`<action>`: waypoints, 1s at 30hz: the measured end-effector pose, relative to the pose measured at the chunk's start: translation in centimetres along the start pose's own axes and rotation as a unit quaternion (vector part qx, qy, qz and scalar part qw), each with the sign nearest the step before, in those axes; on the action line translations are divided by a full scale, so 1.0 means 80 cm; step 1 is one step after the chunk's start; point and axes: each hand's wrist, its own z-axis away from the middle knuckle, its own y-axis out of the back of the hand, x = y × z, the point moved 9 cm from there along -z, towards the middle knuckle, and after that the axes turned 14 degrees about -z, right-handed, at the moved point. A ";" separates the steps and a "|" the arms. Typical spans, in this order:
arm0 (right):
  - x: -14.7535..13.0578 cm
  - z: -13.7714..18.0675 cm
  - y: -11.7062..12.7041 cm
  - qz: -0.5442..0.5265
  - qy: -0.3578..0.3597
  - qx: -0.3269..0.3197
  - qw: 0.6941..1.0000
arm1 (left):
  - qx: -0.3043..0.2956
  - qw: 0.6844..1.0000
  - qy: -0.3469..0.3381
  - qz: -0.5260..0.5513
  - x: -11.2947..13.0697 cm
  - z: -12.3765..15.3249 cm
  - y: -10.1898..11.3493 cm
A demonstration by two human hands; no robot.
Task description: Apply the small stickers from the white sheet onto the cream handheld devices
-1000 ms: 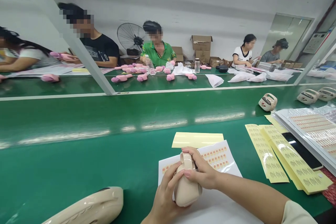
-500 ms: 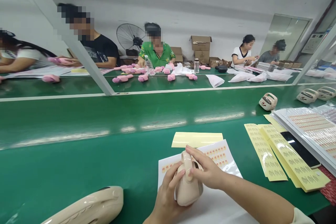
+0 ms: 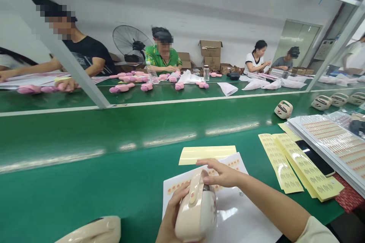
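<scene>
My left hand [image 3: 172,212] grips a cream plastic case with a carry handle [image 3: 189,216] from its left side, tilting it above a white sticker sheet [image 3: 236,212]. An orange-red oval sticker [image 3: 192,196] shows on the near end of the handle. My right hand [image 3: 221,172] is at the far end of the handle with thumb and fingers apart; whether its thumb touches the case is unclear. Rows of small orange stickers run along the sheet's far part. A yellow backing strip [image 3: 207,154] lies just beyond it.
Another cream plastic piece [image 3: 97,231] lies at the lower left. To the right are yellow sticker sheets [image 3: 302,167], a dark phone [image 3: 313,157] and stacked sheets [image 3: 327,140]. A similar case [image 3: 283,110] sits on the green belt [image 3: 159,121]. Co-workers sit across it.
The case has turned and come nearer, so its printed side now shows on the right. My right fingers have spread away from the handle's near end. The view has shifted slightly rightward.
</scene>
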 end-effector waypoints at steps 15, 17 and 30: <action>-0.084 -0.023 0.285 0.437 -0.165 0.365 0.806 | -0.081 0.900 -0.184 -0.385 -0.042 -0.026 -0.025; -0.068 -0.026 0.308 0.429 -0.179 0.378 0.801 | -0.088 0.883 -0.198 -0.416 -0.047 -0.021 -0.037; 0.083 0.105 0.185 0.180 -0.188 0.301 0.917 | -0.240 0.888 -0.062 -0.387 -0.072 -0.045 -0.085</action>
